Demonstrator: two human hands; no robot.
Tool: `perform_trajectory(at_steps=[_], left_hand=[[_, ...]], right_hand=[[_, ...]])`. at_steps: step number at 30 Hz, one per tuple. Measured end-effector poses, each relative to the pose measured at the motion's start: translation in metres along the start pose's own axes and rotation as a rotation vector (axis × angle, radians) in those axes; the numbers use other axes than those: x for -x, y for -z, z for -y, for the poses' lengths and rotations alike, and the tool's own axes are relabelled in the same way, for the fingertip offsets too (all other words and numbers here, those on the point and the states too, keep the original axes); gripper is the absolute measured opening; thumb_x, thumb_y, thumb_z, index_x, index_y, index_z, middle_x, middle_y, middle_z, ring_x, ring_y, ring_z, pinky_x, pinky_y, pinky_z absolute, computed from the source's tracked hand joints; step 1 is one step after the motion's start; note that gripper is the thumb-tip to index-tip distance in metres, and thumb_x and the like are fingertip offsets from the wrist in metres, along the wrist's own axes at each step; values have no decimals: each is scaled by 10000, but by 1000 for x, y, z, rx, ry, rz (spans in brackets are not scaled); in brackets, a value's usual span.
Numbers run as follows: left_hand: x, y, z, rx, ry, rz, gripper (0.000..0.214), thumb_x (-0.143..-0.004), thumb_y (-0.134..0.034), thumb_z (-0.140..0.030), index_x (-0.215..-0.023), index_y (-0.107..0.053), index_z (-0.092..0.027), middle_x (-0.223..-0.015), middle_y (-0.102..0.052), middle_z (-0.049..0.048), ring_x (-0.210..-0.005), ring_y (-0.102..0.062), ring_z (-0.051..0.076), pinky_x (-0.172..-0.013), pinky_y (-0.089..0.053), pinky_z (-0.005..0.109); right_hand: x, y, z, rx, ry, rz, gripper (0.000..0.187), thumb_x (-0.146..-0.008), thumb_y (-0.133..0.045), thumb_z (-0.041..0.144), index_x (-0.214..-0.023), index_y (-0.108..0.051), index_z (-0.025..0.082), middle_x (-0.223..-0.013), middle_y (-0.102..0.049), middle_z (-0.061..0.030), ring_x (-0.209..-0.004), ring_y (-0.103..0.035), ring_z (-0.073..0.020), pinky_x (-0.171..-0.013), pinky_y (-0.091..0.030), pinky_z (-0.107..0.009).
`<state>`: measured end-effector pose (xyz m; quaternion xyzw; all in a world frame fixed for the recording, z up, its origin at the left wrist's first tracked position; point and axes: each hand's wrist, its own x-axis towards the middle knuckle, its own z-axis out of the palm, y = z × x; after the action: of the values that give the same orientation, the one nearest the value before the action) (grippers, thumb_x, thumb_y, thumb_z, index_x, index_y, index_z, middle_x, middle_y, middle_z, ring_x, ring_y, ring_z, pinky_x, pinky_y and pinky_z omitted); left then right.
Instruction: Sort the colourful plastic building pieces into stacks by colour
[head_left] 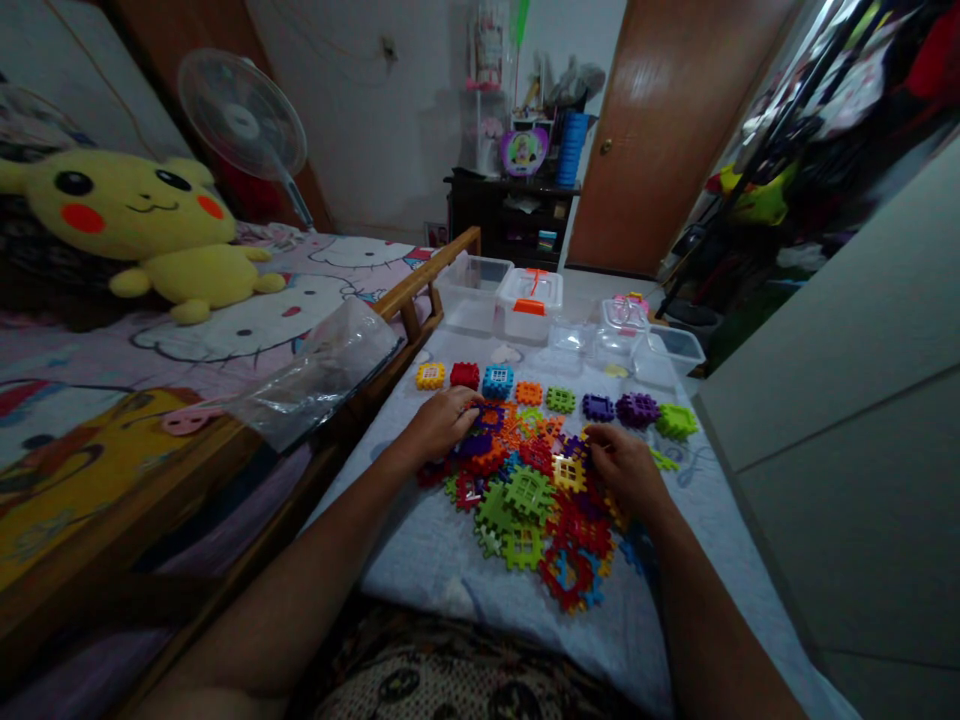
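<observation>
A heap of colourful plastic interlocking building tiles (529, 492) with notched edges lies in front of me. My left hand (447, 422) is at the heap's upper left, its fingers curled together at a purple tile (491, 415). On the right side, my right hand (624, 466) has its fingers bent inward beside a small purple piece (574, 446); what lies between its fingertips is hidden. Green tiles (529, 494) and a yellow window tile (568, 472) rest on top. Behind the heap stands a row of sorted tiles, including a red stack (465, 375) and a blue stack (498, 380).
Clear plastic boxes (472, 290) stand at the far end of the cloth-covered surface (420, 560), one lidded box (530, 300) with an orange handle. A wooden bed rail (412, 290) with a plastic bag (322, 370) borders the left; a pale cabinet (847, 400) borders the right.
</observation>
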<state>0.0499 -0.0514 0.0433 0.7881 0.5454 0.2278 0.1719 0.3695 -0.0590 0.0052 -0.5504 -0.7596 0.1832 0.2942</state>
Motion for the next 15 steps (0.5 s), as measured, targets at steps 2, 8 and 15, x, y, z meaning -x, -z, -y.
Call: perform_trajectory(at_steps=[2,8,15], left_hand=[[-7,-6,2,-93,-9,33,282,-882,-532,-232,-1118,-658,-145,-1174,-669,127,-1100,-596,266,-998,-436,396],[-13,-17,-5,-207,0,60,317,-841,-599,-237,-1148,-631,-167,-1163,-664,125,-1059,-587,283,-961,-446,408],[-13,-20,-2,-81,18,13,296,-786,-639,-195,-1081,-637,-216,-1111,-677,74,-1024,-594,256,-930,-446,391]], right_hand=[[0,0,0,0,3,-5,288,-827,-495,244,-1029,-689,178,-997,-730,-93,-889,-671,-228,-824,-518,-382],[0,0,-1,3,-11,-1,282,-838,-496,241,-1041,-685,191,-999,-730,-86,-896,-671,-227,-830,-516,-385],[1,2,5,9,16,-43,274,-838,-494,224,-1019,-697,199,-996,-732,-84,-907,-670,-222,-840,-507,-375]])
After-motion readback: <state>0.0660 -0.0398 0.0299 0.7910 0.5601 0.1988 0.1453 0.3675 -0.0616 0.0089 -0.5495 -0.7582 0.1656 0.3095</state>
